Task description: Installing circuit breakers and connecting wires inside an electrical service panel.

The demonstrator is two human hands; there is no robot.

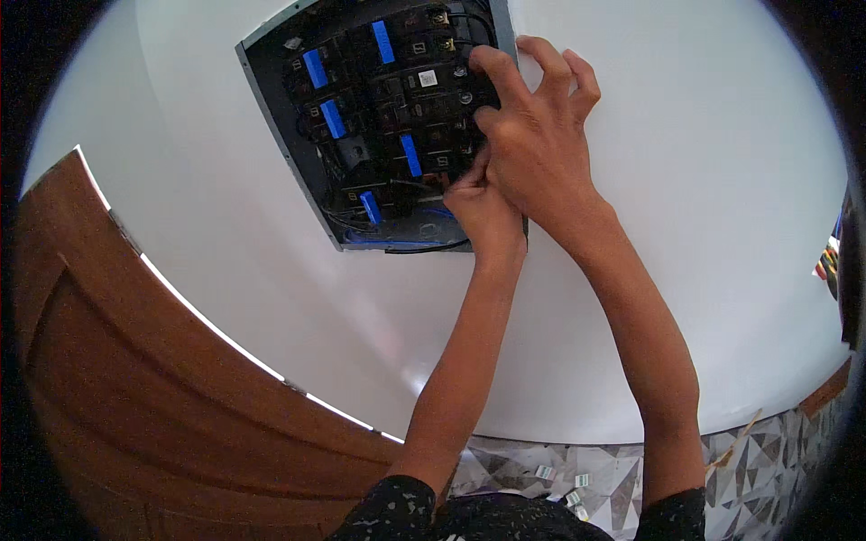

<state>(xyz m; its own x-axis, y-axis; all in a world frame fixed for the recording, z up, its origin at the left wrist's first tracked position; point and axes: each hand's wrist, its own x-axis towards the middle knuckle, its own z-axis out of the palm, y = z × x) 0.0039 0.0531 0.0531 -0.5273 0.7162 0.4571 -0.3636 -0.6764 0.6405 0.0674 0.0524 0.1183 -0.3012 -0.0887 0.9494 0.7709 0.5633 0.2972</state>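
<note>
An electrical breaker panel (356,149) is set in the white wall, its grey metal frame around black circuit breakers with blue switch levers (410,155). My left hand (490,215) reaches into the panel's lower right corner. Its fingers are closed by the lowest breakers; what they grip, if anything, is hidden. Over the right edge lies my right hand (541,135), fingers bent and spread apart. Its index finger and thumb come close to the screw terminals (465,97), and the other fingertips rest by the wall outside. Black wires (474,18) run to the upper terminals.
Blue and black wires (388,241) loop along the panel's bottom. A brown wooden door (162,379) stands at the left. Small white-and-green boxes (545,472) lie on the patterned tile floor (622,487). Partly visible at the right edge are colourful items (827,261).
</note>
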